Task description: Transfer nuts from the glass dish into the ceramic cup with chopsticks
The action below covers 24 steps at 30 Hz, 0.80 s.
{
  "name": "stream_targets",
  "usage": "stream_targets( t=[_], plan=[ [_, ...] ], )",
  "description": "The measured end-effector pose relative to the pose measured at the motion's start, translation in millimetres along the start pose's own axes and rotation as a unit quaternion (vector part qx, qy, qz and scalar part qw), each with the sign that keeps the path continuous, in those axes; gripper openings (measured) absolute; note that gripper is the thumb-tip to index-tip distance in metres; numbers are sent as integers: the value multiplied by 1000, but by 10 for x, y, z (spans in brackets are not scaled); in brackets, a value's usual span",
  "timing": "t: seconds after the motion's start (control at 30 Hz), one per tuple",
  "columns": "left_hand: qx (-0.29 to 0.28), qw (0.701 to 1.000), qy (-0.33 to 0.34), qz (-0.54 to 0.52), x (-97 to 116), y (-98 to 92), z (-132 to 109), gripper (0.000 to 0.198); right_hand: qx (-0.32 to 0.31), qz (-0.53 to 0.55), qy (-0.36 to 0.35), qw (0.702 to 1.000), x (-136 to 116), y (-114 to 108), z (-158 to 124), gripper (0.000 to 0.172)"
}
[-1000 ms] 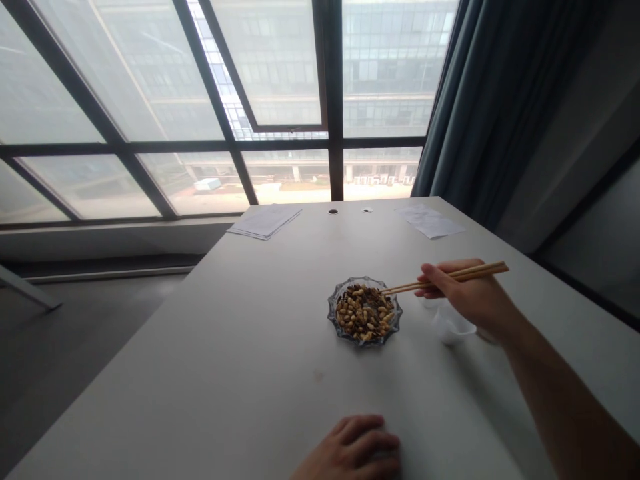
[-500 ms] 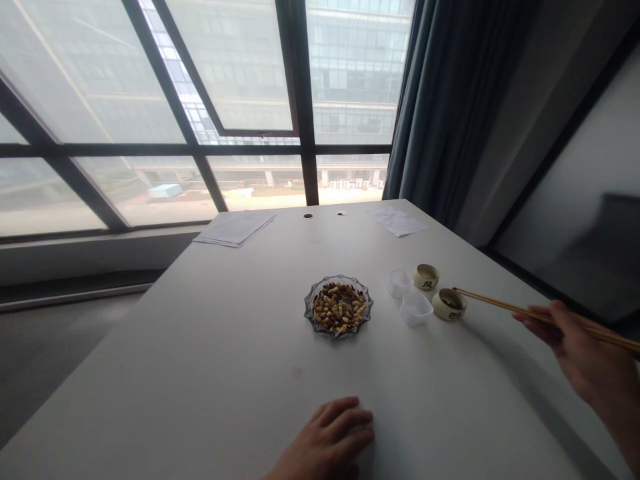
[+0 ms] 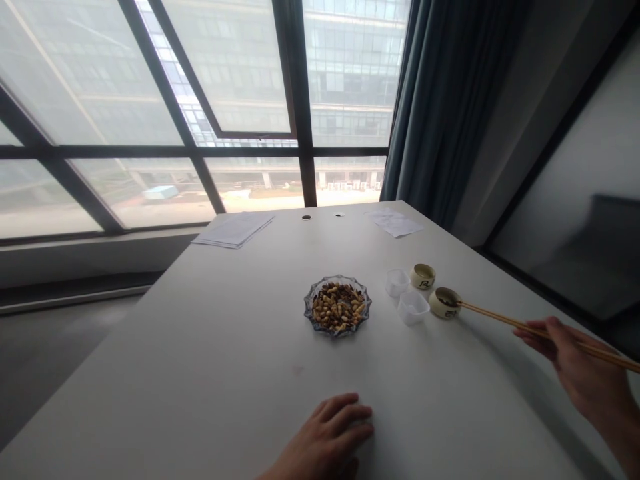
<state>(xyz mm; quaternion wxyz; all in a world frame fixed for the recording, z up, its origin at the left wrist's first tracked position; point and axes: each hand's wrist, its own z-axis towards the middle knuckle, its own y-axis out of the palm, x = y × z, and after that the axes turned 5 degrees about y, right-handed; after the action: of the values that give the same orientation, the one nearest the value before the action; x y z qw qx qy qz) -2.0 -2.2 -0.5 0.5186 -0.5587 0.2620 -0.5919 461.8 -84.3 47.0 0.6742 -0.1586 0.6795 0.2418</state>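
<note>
Pale wooden chopsticks [image 3: 530, 328] pinched far back by my curled right hand [image 3: 583, 370] reach a cream ceramic cup [image 3: 444, 303] at lower right, while my empty, open left hand [image 3: 327, 427] rests on the white table [image 3: 200, 373] below a glass nut dish [image 3: 305, 308].

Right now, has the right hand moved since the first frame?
Yes: the right hand has moved rightward, away from the glass dish, out past the ceramic cup.
</note>
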Motion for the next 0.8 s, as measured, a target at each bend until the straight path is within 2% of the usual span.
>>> stream_targets(
  t=[0.13, 0.27, 0.37, 0.47, 0.53, 0.7, 0.8],
  plan=[
    [16, 1000, 8, 3, -3, 9, 4, 51, -13, -26, -22, 999, -45, 81, -49, 30],
    [26, 999, 16, 12, -17, 33, 9, 45, 4, -26, -54, 998, -144, 176, -71, 24],
    [28, 999, 21, 16, -19, 29, 8, 43, -11, -14, -76, 997, -249, 347, -157, 27],
    [27, 999, 23, 24, -18, 12, 9, 40, -86, -27, -96, 991, -340, 702, -346, 30],
    [29, 999, 28, 29, -26, 12, 9, 37, -163, -51, -106, 980, -369, 1029, -492, 30],
    [52, 995, 59, 58, -85, 60, -5, 28, -348, -87, -134, 924, -253, 1858, -707, 31],
    [64, 992, 71, 78, -111, 84, -16, 26, -407, -112, -148, 894, -122, 2182, -729, 32]
  ],
)
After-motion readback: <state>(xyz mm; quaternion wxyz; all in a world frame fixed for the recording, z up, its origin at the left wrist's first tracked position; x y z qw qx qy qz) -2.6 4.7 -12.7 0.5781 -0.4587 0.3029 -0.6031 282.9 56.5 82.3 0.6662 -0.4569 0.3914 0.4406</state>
